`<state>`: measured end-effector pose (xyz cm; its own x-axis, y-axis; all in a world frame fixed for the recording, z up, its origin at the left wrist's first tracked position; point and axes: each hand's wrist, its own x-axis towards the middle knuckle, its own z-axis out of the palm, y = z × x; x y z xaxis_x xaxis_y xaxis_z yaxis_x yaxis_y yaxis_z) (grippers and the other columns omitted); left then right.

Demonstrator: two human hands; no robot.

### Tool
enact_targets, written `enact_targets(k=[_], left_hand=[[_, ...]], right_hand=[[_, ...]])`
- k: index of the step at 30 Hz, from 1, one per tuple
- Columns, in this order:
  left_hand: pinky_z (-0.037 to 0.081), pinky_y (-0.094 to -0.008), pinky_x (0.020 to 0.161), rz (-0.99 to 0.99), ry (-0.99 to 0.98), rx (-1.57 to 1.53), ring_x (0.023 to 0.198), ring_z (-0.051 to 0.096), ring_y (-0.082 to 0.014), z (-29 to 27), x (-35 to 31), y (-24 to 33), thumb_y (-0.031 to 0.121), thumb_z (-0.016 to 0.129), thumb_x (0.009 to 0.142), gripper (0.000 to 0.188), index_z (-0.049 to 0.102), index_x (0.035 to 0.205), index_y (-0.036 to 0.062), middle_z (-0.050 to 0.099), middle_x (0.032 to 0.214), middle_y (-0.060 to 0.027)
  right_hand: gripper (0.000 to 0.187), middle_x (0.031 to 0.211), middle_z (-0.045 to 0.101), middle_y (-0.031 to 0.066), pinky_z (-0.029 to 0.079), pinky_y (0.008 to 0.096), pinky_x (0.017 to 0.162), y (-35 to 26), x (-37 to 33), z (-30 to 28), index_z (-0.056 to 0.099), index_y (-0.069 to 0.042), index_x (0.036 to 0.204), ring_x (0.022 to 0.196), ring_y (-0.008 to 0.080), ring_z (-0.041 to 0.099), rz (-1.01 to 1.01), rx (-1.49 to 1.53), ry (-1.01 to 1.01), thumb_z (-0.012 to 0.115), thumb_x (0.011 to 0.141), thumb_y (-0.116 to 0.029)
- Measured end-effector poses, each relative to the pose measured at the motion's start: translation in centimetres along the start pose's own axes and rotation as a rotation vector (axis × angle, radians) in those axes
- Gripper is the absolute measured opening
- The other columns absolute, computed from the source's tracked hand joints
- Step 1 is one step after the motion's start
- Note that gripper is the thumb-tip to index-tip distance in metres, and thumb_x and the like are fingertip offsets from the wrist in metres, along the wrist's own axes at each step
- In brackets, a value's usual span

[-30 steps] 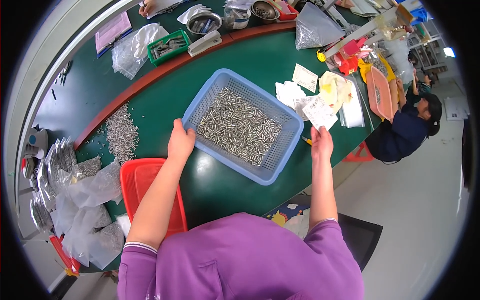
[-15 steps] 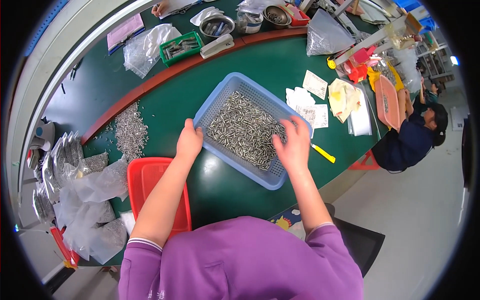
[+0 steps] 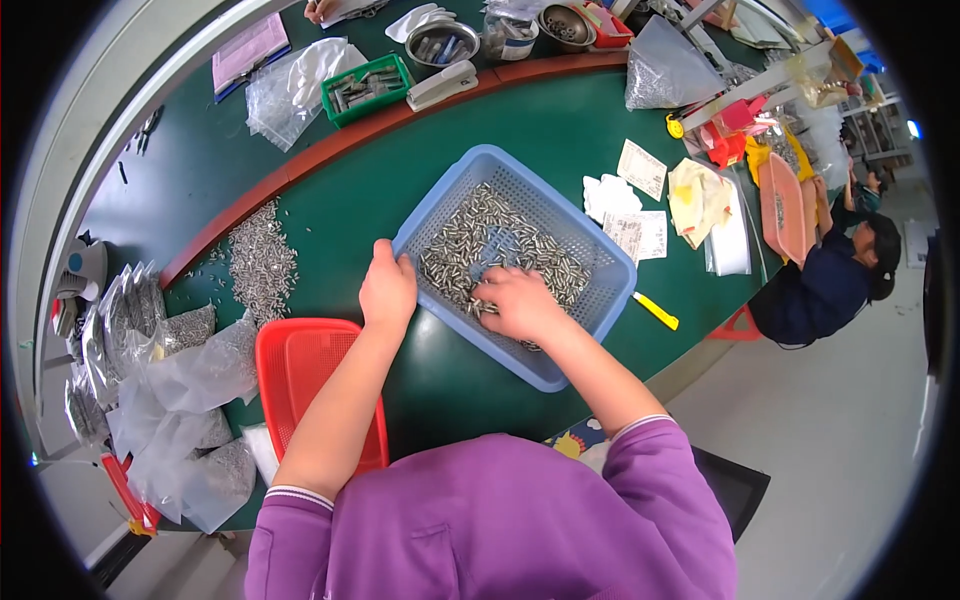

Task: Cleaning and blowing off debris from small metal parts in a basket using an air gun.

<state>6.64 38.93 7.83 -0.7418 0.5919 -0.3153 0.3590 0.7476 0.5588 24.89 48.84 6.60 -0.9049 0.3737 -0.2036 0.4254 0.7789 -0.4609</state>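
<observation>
A blue perforated plastic basket [image 3: 606,288] lies at a slant on the green table in front of me. Many small silvery metal pins [image 3: 548,262] fill its bottom, with a patch of bare mesh showing near the middle. My left hand [image 3: 388,292] is closed on the basket's left rim, thumb at the edge. Down in the basket, my right hand [image 3: 520,303] has its bent fingers pushed into the pins at the near side. Its fingertips are partly hidden among them.
Left of the basket are a red plastic basket [image 3: 300,375], a loose pile of pins [image 3: 262,262] and filled clear bags [image 3: 215,480]. A yellow cutter [image 3: 656,311], paper slips [image 3: 642,168] and a cloth [image 3: 697,195] lie right. A co-worker [image 3: 835,270] sits beyond.
My right hand has moved left and down from the basket's right side into the pins, which have shifted and bared some mesh. My left hand stays on the rim.
</observation>
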Motion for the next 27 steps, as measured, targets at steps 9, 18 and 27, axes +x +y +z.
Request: enact_targets(k=[9,18,27], left_hand=[[0.045,-0.0488,0.077,-0.012,0.002,-0.016,0.088,0.058,-0.0418,0.0,0.2,-0.2,0.02,0.045,0.088,0.029,0.043,0.11,0.0021,0.062,0.093,-0.0237],[0.045,-0.0487,0.077,-0.009,-0.003,-0.016,0.088,0.059,-0.0411,-0.3,0.0,0.4,0.021,0.045,0.088,0.026,0.044,0.107,0.0031,0.062,0.091,-0.0229],[0.045,-0.0497,0.077,-0.028,-0.008,-0.019,0.086,0.059,-0.0417,0.1,0.2,0.1,0.022,0.045,0.088,0.025,0.045,0.107,0.0045,0.062,0.09,-0.0229]], right_hand=[[0.021,0.087,0.061,0.0115,0.049,0.0377,0.075,2.8,-6.3,-3.2,0.063,-0.007,0.088,0.083,0.0303,0.06,0.229,0.326,0.245,0.06,0.07,0.003],[0.049,0.121,0.05,0.0125,0.044,0.0415,0.091,2.1,4.5,-3.0,0.054,-0.012,0.117,0.109,0.034,0.049,0.165,0.14,0.394,0.067,0.07,-0.014],[0.025,0.103,0.055,0.0029,0.04,0.0432,0.085,-0.2,3.1,0.6,0.062,-0.016,0.089,0.101,0.026,0.049,0.029,0.02,0.13,0.068,0.069,-0.029]])
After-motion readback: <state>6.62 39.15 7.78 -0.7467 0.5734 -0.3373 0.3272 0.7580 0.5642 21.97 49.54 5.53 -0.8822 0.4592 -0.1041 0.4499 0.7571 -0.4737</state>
